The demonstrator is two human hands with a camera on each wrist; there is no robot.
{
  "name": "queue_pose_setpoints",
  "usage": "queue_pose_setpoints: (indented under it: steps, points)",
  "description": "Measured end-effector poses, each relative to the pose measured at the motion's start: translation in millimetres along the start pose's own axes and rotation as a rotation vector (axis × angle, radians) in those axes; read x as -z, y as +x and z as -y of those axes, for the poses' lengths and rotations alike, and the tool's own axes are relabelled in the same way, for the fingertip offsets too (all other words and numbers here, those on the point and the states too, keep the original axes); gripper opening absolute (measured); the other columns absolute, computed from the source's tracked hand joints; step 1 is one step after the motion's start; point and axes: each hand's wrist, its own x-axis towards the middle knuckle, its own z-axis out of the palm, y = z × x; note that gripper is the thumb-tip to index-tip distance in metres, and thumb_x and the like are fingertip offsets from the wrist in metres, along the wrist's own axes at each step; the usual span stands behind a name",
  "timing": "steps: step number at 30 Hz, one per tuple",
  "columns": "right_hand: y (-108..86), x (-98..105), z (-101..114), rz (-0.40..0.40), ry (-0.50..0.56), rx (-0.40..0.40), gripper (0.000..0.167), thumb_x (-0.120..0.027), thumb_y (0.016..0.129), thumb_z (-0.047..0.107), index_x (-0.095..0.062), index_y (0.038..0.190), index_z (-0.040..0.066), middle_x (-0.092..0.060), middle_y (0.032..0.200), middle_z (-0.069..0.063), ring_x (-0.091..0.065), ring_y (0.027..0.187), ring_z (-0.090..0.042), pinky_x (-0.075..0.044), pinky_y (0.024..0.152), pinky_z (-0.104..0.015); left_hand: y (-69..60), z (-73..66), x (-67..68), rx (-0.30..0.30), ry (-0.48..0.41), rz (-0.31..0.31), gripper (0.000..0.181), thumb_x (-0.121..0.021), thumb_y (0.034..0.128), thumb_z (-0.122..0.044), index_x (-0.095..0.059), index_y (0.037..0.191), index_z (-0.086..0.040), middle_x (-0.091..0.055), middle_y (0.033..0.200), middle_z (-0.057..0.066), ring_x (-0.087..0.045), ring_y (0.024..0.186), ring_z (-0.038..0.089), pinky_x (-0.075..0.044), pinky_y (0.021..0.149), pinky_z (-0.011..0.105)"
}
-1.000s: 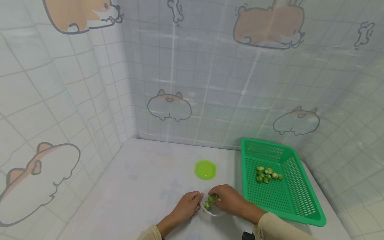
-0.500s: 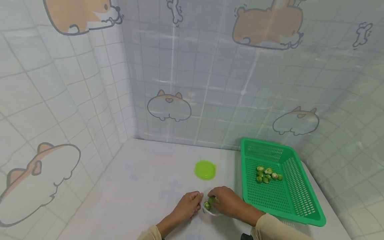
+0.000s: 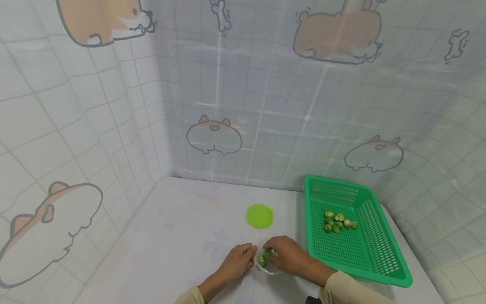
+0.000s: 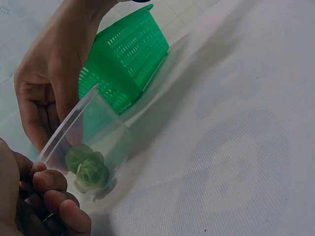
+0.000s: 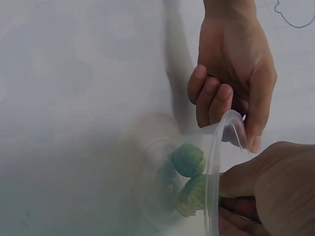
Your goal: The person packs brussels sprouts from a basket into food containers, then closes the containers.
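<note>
A clear plastic cup [image 4: 115,129] stands on the white cloth between the hands, with two green Brussels sprouts [image 4: 92,173] low inside it. My left hand [image 3: 237,262] pinches the cup's rim at its left side, the other fingers curled outside the wall. My right hand [image 3: 289,255] reaches over the rim from the right; its fingers are inside the cup and hold one sprout [image 5: 193,195], while the other sprout [image 5: 188,160] lies against it. In the head view the right hand covers part of the cup.
A green basket [image 3: 309,228] with several sprouts [image 3: 339,218] stands to the right. A flat lime-green lid [image 3: 260,216] lies on the cloth beyond the cup. Patterned white sheeting [image 3: 243,97] rises behind and at both sides.
My right hand has moved slightly left and lower into the cup with the sprout. My left hand stays at the rim.
</note>
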Motion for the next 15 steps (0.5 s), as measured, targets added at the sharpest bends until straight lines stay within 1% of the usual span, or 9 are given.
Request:
queue_pose_setpoints:
  steps: [3, 7, 12, 15]
  points:
    - [-0.3, 4, 2, -0.002, 0.025, 0.005, 0.027, -0.079, 0.085, 0.007, -0.074, 0.111, 0.007, -0.074, 0.109, -0.002, -0.068, 0.091, -0.014, -0.056, 0.077, -0.029, -0.1, 0.2, 0.2, -0.005, -0.004, -0.001, 0.041, -0.047, 0.1079, -0.036, -0.056, 0.08, -0.007, -0.049, 0.059, -0.005, -0.041, 0.044, 0.011, -0.037, 0.04, 0.021]
    - [0.1, 10, 2, 0.006, 0.078, 0.001, 0.028, -0.08, 0.085, 0.008, -0.073, 0.112, 0.006, -0.074, 0.109, -0.003, -0.07, 0.091, -0.017, -0.057, 0.075, -0.028, -0.1, 0.3, 0.7, -0.014, -0.006, -0.005, 0.041, -0.047, 0.1079, -0.035, -0.055, 0.078, -0.008, -0.049, 0.058, -0.005, -0.04, 0.044, 0.01, -0.036, 0.04, 0.02]
    - [0.2, 12, -2, 0.002, 0.137, 0.006, 0.024, -0.078, 0.087, 0.008, -0.074, 0.111, 0.005, -0.074, 0.109, -0.005, -0.071, 0.096, -0.021, -0.058, 0.079, -0.028, 0.0, 0.3, 1.0, -0.01, -0.002, -0.004, 0.041, -0.047, 0.1078, -0.037, -0.055, 0.079, -0.009, -0.049, 0.059, -0.005, -0.04, 0.043, 0.011, -0.036, 0.039, 0.02]
    - [-0.3, 16, -5, -0.009, 0.187, 0.014, 0.022, -0.075, 0.089, 0.006, -0.074, 0.11, 0.003, -0.074, 0.109, -0.009, -0.072, 0.098, -0.023, -0.059, 0.082, -0.028, -0.1, 0.3, 0.6, -0.011, 0.007, -0.004, 0.041, -0.047, 0.1076, -0.038, -0.055, 0.079, -0.009, -0.049, 0.059, -0.005, -0.041, 0.043, 0.011, -0.035, 0.039, 0.021]
